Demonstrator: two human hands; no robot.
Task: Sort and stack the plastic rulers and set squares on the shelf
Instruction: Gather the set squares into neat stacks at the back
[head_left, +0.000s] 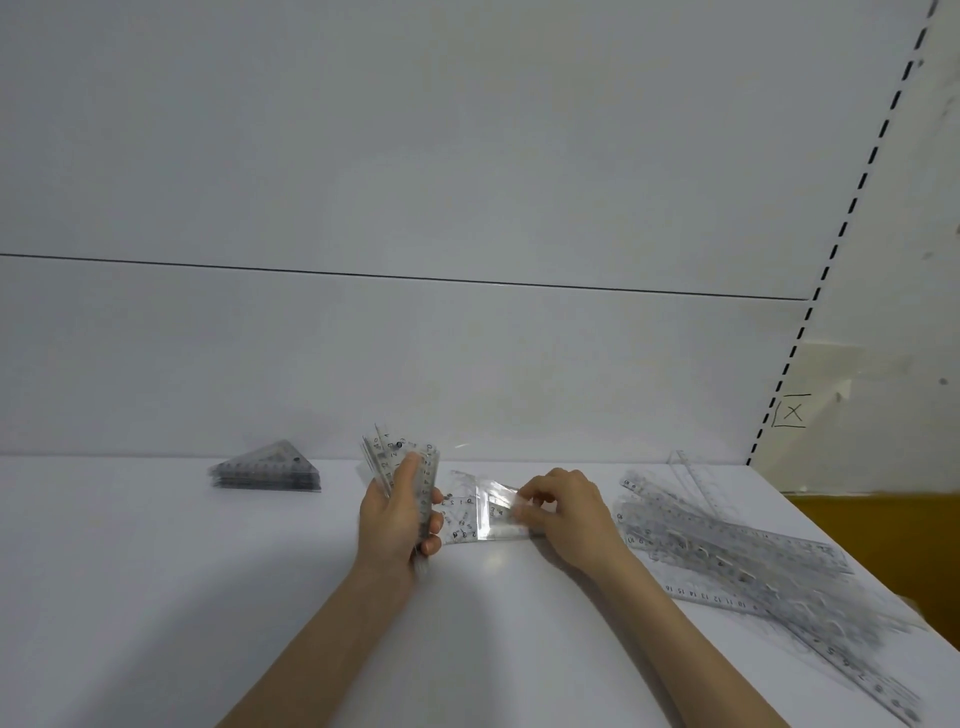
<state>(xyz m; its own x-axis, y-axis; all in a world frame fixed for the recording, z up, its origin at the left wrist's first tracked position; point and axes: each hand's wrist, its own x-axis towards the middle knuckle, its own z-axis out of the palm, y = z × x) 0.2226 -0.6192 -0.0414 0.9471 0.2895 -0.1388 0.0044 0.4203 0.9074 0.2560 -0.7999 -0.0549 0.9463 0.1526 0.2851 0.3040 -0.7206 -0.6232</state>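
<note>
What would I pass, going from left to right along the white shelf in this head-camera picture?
Stack of set squares → left hand gripping a bunch of set squares → clear plastic piece lying flat → right hand pinching that piece → pile of rulers.

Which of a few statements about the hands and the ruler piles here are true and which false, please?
The left hand grips a bundle of set squares. True.
The right hand holds nothing. False: it pinches a clear plastic piece lying on the shelf.
A stack of set squares lies left of both hands. True.
The long rulers form a neat stack on the left. False: they lie in a loose pile on the right.
</note>
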